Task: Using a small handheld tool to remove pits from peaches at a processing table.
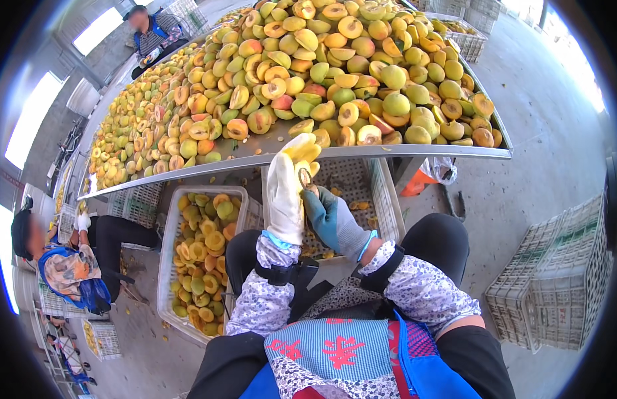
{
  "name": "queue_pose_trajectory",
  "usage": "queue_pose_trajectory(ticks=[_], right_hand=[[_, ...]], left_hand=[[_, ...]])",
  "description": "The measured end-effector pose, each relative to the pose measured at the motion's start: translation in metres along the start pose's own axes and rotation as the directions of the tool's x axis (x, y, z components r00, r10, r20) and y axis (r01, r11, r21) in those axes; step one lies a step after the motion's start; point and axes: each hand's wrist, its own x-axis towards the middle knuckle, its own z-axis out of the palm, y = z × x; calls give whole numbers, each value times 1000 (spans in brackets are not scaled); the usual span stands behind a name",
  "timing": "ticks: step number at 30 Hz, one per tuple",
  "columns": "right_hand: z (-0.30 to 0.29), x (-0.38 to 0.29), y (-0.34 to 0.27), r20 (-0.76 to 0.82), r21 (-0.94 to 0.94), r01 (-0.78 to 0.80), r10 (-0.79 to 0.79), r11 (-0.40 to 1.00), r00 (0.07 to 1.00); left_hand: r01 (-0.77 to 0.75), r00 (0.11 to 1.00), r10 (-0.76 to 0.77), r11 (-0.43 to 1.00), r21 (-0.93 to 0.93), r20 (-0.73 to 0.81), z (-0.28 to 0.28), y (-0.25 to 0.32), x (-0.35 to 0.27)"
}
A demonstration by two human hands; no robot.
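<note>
My left hand (pixel 287 192), in a white glove stained yellow at the fingers, is raised at the front edge of the metal table (pixel 308 154). Whether a piece of fruit lies in its fingers I cannot tell. Against it, my right hand (pixel 333 214), in a blue-coated grey glove, grips a small metal loop tool (pixel 304 176) near the left palm. Piled on the table are halved yellow-green stone fruits (pixel 293 85), some blushed red, many with their cut sides showing. Beneath the hands sits a perforated plastic crate (pixel 383 194) with yellow scraps in it.
A white crate (pixel 164 279) of fruit halves (pixel 201 254) stands left of my knees. Stacked crates (pixel 553 279) are at the right. An orange and clear plastic bag (pixel 422 178) hangs by the table leg. One person (pixel 71 264) sits at left, another (pixel 156 35) behind the table.
</note>
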Motion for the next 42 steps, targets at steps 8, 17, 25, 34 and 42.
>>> queue_pose_trajectory(ticks=[8,17,25,34,42], right_hand=[[-12,-8,-10,30,-427,167,-171,889,985],[-20,-8,-17,124,-471,183,-141,863,982],[-2,-4,-4,124,39,-82,77,996,989],[-31,-10,-19,137,-660,165,-98,733,986],[-37,-10,-13,161,-627,168,-85,760,983]], left_hand=[[221,974,-228,941,-257,4,-8,-2,3],[222,975,-222,958,-180,22,-12,5,-2],[136,976,-148,987,-82,-158,-1,4,-2],[337,941,-339,934,-116,0,-10,9,0],[321,947,-321,944,-72,14,-12,9,-5]])
